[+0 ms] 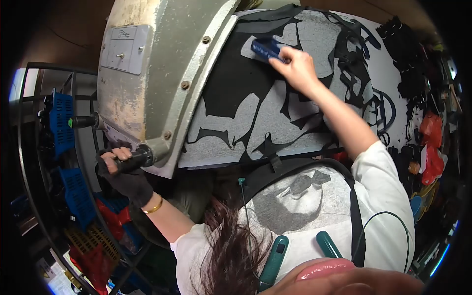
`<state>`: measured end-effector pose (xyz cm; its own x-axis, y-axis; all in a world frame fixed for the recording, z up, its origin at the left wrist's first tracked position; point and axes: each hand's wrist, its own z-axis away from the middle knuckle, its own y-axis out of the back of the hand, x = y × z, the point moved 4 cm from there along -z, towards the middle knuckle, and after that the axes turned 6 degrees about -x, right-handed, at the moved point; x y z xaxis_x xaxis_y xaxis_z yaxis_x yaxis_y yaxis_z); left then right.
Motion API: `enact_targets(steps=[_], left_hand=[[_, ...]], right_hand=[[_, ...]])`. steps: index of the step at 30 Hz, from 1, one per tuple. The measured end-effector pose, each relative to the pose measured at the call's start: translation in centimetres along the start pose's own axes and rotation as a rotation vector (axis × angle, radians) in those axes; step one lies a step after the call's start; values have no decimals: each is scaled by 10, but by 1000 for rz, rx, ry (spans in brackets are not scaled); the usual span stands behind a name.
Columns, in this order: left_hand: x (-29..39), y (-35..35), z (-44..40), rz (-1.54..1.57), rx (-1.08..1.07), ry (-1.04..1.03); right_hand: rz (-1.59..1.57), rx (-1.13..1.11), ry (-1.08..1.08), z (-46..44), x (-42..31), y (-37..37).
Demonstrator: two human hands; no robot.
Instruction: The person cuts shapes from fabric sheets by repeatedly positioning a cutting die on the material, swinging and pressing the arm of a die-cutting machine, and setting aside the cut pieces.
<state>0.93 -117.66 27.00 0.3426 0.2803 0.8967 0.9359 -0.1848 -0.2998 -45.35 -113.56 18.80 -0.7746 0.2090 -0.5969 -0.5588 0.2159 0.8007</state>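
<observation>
My left hand [123, 162], in a dark fingerless glove, is closed around the black handle [135, 158] at the lower edge of a large press arm [169, 64]. Out over the work surface, my right hand [297, 66] is bare and pinches a dark blue cutting die [265, 49] with pale writing on its side. The die is slightly blurred, and whether it touches the material cannot be told. Beneath it lies black sheet material [233, 73], with shapes cut out of it, on a speckled grey board [226, 132].
Black offcut strips [351, 64] lie on the board's right part. Blue baskets [63, 123] stand on a metal rack at left. A second knob [83, 121] juts from the press arm. Red bags [431, 147] and dark scraps crowd the right side.
</observation>
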Motion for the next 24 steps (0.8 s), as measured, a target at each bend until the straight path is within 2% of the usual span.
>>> enact_targets(steps=[2, 4, 7, 8, 10, 14, 17, 24], left_hand=[[-3, 24, -12, 31, 15, 48], [-2, 28, -23, 19, 64, 67], [-3, 38, -33, 24, 202, 70], [-5, 42, -36, 22, 200, 81], [-3, 51, -43, 86, 86, 89], [-5, 60, -44, 108, 110, 53], [-3, 51, -39, 120, 78, 71], [0, 66, -38, 64, 113, 86]], right_hand=[[146, 2, 131, 28, -18, -17], [-48, -139, 114, 50, -23, -45], [-345, -203, 254, 68, -24, -58], [-267, -213, 251, 66, -17, -51], [-112, -78, 367, 48, -7, -29], [-86, -143, 464, 12, 24, -38], [-107, -152, 424, 14, 34, -35], [-205, -164, 319, 83, 33, -25]])
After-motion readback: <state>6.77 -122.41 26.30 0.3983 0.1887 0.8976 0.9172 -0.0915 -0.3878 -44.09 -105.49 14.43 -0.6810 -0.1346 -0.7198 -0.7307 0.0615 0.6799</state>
